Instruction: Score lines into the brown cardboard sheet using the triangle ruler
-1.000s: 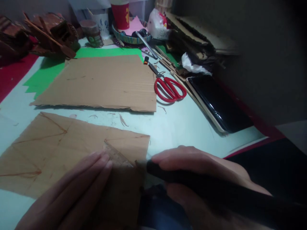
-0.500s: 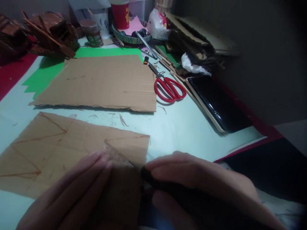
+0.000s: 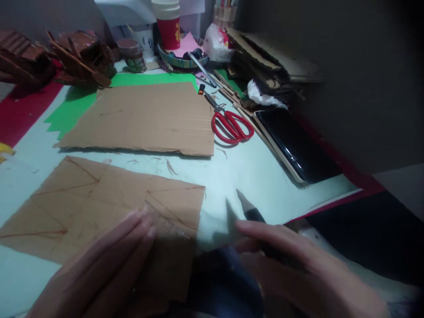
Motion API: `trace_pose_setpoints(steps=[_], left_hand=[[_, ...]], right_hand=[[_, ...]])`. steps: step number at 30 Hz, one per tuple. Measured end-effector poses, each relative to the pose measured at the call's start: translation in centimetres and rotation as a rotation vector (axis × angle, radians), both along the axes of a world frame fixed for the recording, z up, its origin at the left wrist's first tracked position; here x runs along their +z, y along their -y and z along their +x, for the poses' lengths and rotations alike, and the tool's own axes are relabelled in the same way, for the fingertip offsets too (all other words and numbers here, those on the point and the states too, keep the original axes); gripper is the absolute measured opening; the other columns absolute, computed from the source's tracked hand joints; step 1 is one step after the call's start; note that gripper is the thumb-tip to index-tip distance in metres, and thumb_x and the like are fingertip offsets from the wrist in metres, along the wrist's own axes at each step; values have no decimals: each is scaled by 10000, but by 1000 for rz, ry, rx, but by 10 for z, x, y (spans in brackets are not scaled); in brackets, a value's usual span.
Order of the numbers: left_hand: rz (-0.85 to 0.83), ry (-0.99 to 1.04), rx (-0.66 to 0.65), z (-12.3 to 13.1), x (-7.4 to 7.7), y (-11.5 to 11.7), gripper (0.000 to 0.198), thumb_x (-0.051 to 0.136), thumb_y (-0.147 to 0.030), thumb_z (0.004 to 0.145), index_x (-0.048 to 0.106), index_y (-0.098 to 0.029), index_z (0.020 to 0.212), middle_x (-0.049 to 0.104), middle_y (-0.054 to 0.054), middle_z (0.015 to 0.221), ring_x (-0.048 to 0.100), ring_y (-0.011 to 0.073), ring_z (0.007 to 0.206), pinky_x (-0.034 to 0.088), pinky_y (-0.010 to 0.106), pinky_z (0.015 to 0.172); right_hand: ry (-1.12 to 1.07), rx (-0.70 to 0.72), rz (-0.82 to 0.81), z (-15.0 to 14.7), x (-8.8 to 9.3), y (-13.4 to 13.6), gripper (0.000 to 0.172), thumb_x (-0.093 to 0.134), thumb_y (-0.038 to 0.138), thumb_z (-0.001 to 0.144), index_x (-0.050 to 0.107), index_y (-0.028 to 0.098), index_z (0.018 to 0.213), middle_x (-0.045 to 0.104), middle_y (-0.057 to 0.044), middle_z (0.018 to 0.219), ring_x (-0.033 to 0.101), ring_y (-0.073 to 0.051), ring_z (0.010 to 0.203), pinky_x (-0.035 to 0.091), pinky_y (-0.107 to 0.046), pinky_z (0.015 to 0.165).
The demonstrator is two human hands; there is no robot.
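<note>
My left hand [image 3: 112, 260] lies over a brown cardboard piece [image 3: 115, 194], its fingers together and pressed on a small clear ruler [image 3: 165, 223]. Most of the ruler is hidden under the fingers. Reddish-brown lines forming triangular shapes mark this cardboard, and one runs along the ruler's edge. To the right of the cardboard, my right hand [image 3: 298, 269] is closed round a dark-handled craft knife [image 3: 253, 214]. Its pointed tip is up and away from the cardboard, casting a shadow on the pale sheet.
A larger cardboard sheet [image 3: 142, 117] lies beyond on green paper [image 3: 66, 112]. Red-handled scissors [image 3: 232, 128] and a black phone [image 3: 298, 145] are on the right. Brown model boats [image 3: 82, 57], a red cup [image 3: 168, 33], a round tray [image 3: 185, 62] and stacked cardboard [image 3: 281, 55] stand behind.
My right hand has drawn back to the right from the cardboard's edge, and the knife's tip now shows. My left hand stays on the ruler. The view has shifted slightly.
</note>
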State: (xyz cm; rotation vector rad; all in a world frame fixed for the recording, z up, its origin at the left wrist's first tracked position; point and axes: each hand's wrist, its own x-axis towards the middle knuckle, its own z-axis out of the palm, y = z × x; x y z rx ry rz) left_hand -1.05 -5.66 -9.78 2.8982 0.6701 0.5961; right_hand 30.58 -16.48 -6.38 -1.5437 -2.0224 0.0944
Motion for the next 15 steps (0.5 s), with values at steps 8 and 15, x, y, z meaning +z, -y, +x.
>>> trace_pose_setpoints(steps=[8, 15], left_hand=[[31, 5, -1, 4, 5, 4, 650, 588, -256, 1036, 341, -213, 1636, 518, 69, 1558, 469, 252, 1481, 309, 375, 1325], [-13, 55, 41, 7, 6, 14, 735, 728, -238, 968, 383, -216, 1617, 553, 99, 1510, 481, 305, 1483, 357, 443, 1304]], right_hand=[[-167, 32, -107, -33, -30, 20, 353, 484, 224, 1122, 755, 274, 1341, 767, -73, 1224, 714, -162, 1142, 630, -182, 925], [-168, 148, 21, -24, -37, 19, 352, 524, 175, 1084, 741, 196, 1361, 764, -122, 1197, 669, -205, 1099, 617, -272, 960]])
